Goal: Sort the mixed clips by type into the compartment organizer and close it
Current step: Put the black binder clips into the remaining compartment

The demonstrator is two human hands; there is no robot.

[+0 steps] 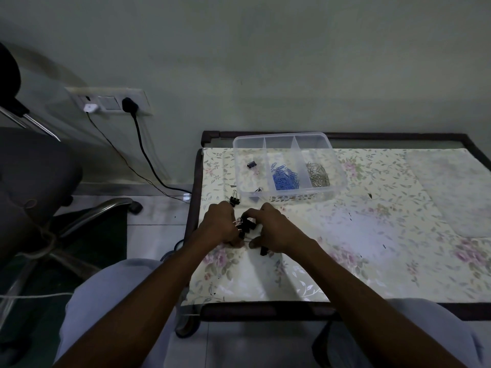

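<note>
Both hands curled on the binder clips (pixel 245 227) btwn them: left hand (pixel 220 224) and right hand (pixel 271 229) gathering, exact pinch unclear. Blue and silver clips look sorted; next: carry the bunch fwd to the organizer (pixel 337 166), left compartment.

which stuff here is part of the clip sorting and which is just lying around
Job: organizer; black binder clips between both hands; blue paper clips; silver paper clips.
Lying about: office chair; wall socket; black cable.

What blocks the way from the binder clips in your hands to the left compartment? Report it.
Nothing visible. The binder clips sit between the left hand and right hand; only bare cloth lies before the open organizer, no lid on it.
</note>
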